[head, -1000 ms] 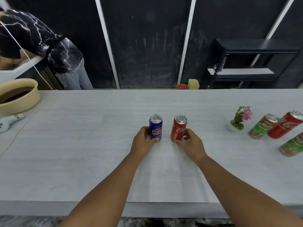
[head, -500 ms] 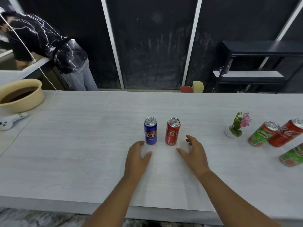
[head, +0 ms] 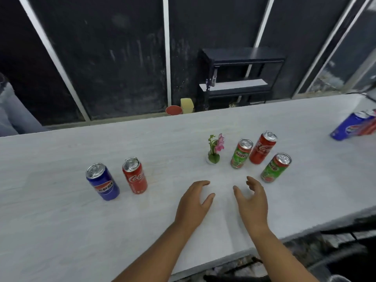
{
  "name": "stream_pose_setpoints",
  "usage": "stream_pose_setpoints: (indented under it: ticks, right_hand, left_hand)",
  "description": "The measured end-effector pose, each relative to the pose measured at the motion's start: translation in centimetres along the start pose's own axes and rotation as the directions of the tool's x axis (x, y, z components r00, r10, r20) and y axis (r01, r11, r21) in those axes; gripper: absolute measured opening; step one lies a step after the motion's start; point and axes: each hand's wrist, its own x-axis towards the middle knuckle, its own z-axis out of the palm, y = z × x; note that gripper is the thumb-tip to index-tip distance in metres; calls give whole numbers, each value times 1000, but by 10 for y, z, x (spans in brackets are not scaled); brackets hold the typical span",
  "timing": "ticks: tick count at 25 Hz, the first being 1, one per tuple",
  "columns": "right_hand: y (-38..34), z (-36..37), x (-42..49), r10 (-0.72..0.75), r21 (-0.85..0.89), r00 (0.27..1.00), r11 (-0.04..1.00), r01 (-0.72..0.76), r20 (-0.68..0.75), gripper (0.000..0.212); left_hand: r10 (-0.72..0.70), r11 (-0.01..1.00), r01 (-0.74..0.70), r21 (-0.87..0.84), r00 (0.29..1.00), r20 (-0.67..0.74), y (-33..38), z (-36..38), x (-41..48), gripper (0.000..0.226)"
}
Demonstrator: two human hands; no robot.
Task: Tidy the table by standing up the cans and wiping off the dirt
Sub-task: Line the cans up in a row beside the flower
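Pale grey wood-grain table [head: 61,231] is stretching left to right beneath every item listed; status: the standing-up step is looking done for all that is showing, the wiping is looking not yet begun, no cloth is appearing anywhere, and any dirt on the top is too faint to make out

1. left hand [head: 193,202]: is reaching forward palm down, fingers relaxed and spread, thumb out, gripping nothing; whether it is touching the tabletop cannot be told
2. right hand [head: 252,202]: is reaching just beside it, turned partly on edge, fingers loosely curved, likewise carrying nothing
3. blue Pepsi drinks can [head: 102,182]: is standing upright, well left of the hands
4. red Coca-Cola drinks can [head: 135,176]: is standing just beside item 3, apart from it
5. green Milo drinks can [head: 275,167]: is standing near the right hand, not touching it
6. second green Milo can [head: 241,153]: is standing farther back, close against a taller red Coca-Cola can [head: 262,148]; touching or not cannot be told
7. small pink flower in a white pot [head: 214,151]: is sitting just left of that pair
8. far blue can [head: 350,127] with a far red can [head: 369,125]: are sitting at the right end, blurred, seemingly upright
9. black metal shelf unit [head: 240,76]: is standing beyond the table against dark wall panels
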Motion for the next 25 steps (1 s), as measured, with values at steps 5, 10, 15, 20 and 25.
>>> stream_pose_setpoints:
  ticks: [5, 10, 15, 20, 25]
  right_hand:
    - [18, -44, 46, 176, 227, 967, 965, -132, -186, 68]
    - [24, -53, 96, 174, 208, 973, 968, -141, -152, 84]
    - [32, -47, 103, 137, 220, 978, 970, -100, -159, 58]
    - [31, -36, 73, 71, 254, 996, 966, -56, -50, 56]
    - [7, 7, 35, -39, 211, 986, 977, 4, 162, 57]
  left_hand:
    - [-52, 995, 59, -83, 996, 77, 50, 64, 60, 60]
    - [-137, 980, 136, -145, 991, 4, 72, 106, 106, 75]
    - [-151, 966, 133, -220, 986, -69, 73, 119, 126, 59]
    - [-167, 935, 142, -324, 985, -49, 61, 97, 95, 50]
    - [-254, 925, 188, -331, 952, -169, 23, 30, 41, 55]
